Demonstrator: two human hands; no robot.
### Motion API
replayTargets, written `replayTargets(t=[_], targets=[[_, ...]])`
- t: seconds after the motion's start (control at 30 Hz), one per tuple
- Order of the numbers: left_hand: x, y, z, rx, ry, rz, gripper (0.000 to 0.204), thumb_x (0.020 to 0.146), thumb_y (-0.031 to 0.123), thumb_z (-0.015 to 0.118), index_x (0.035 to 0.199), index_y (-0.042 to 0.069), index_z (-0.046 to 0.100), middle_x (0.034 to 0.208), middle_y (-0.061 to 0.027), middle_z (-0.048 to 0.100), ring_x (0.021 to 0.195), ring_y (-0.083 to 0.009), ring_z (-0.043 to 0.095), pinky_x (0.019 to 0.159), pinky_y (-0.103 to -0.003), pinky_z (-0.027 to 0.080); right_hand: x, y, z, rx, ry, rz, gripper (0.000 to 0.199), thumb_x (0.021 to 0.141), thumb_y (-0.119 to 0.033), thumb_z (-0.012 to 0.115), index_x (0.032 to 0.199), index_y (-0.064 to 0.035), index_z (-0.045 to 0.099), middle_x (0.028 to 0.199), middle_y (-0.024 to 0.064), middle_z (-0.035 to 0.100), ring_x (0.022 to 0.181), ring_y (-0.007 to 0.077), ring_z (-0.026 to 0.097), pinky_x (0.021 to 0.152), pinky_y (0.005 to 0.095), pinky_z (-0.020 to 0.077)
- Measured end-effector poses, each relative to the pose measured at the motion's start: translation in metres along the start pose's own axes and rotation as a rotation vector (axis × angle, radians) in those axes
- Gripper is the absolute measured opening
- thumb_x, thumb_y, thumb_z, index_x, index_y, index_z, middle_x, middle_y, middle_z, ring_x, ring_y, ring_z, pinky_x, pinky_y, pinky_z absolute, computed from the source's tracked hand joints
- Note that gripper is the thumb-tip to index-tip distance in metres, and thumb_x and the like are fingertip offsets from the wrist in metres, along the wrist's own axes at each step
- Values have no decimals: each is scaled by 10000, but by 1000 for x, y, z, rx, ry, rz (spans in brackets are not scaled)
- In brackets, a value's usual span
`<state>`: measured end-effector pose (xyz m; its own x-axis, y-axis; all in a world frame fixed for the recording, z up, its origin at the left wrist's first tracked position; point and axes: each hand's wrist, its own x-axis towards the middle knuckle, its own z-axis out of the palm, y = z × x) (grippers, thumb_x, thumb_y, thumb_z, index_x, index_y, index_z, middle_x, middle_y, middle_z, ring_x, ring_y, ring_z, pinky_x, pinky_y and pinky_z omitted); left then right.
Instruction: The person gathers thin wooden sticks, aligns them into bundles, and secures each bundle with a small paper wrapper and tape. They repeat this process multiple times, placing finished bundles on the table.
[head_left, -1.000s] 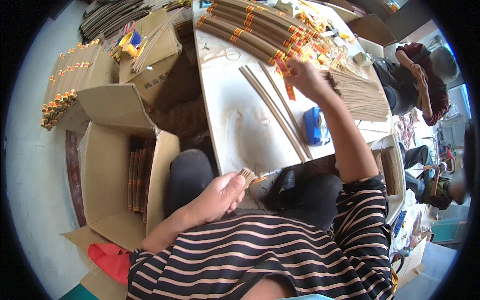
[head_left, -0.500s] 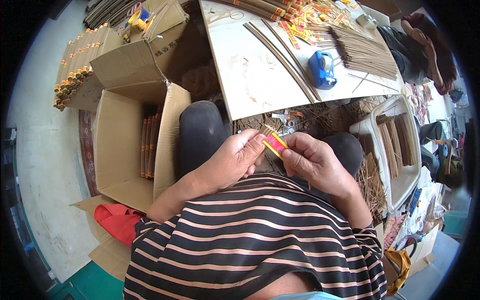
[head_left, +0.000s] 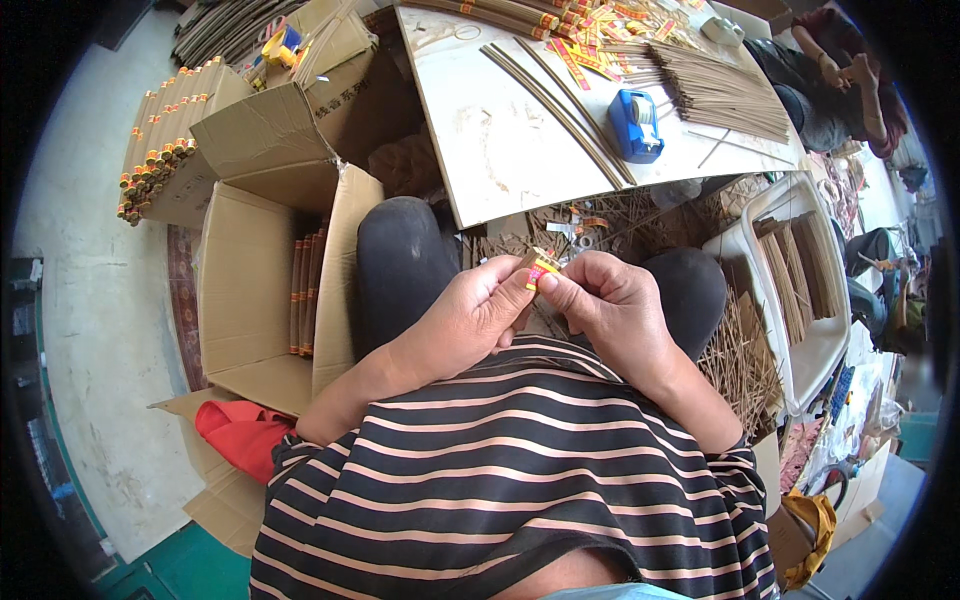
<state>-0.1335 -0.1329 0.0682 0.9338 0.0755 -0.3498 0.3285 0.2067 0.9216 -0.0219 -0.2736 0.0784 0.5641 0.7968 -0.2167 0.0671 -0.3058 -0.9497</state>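
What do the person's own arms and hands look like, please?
The left hand and right hand wear no gloves; no watch or bracelet shows. The forearms are bare up to black sleeves with thin pale stripes, ending near the elbows.

A slim bundle of brown sticks (head_left: 532,258) is held at the near middle, only its far end showing, the rest hidden. A red-and-yellow paper label (head_left: 540,272) lies against it near that end; whether it wraps fully around is hidden.

Left grip (head_left: 462,315) on sticks (head_left: 531,259), right (head_left: 622,310) on label (head_left: 535,279)
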Motion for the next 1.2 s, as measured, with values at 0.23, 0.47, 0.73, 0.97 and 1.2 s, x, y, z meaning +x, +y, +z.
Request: replayTargets(t=[0.23, 0.47, 0.73, 0.97, 1.2], targets=[[0, -3, -1, -9, -28, 8, 436, 975, 376, 338, 1160, -5, 442, 711, 6, 460, 576, -41, 402, 505, -159, 346, -1, -4, 0, 50, -2, 8, 238, 868, -204, 614, 795, 22, 622, 625, 10, 559, 562, 49, 515, 471, 180, 403], [1, -7, -6, -29, -126, 113, 575, 953, 510, 243, 1152, 10, 445, 713, 1, 454, 576, -50, 402, 505, -167, 342, 2, -7, -4, 46, -22, 29, 253, 870, -201, 614, 758, 25, 628, 579, 31, 570, 515, 58, 493, 440, 211, 401], [4, -2, -2, -25, -62, 55, 479, 973, 430, 289, 1072, 3, 481, 661, 3, 453, 555, -43, 404, 490, -158, 344, 6, -16, -10, 40, -95, 132, 273, 884, -234, 596, 764, 10, 621, 564, 23, 573, 493, 47, 490, 421, 195, 379], [6, -4, -1, -50, -38, 48, 423, 982, 398, 290, 987, 24, 487, 684, 0, 467, 546, -44, 397, 474, -157, 331, 6, -14, -12, 14, -101, 111, 272, 877, -241, 605, 745, -4, 614, 551, 18, 562, 472, 46, 474, 399, 195, 362], [4, -1, 0, -76, -55, -6, 420, 976, 406, 310, 984, 25, 487, 676, -8, 482, 532, -49, 425, 472, -158, 348, 5, -3, -15, 20, -106, 80, 272, 856, -241, 631, 733, 0, 603, 545, 6, 535, 486, 43, 449, 414, 209, 362]])
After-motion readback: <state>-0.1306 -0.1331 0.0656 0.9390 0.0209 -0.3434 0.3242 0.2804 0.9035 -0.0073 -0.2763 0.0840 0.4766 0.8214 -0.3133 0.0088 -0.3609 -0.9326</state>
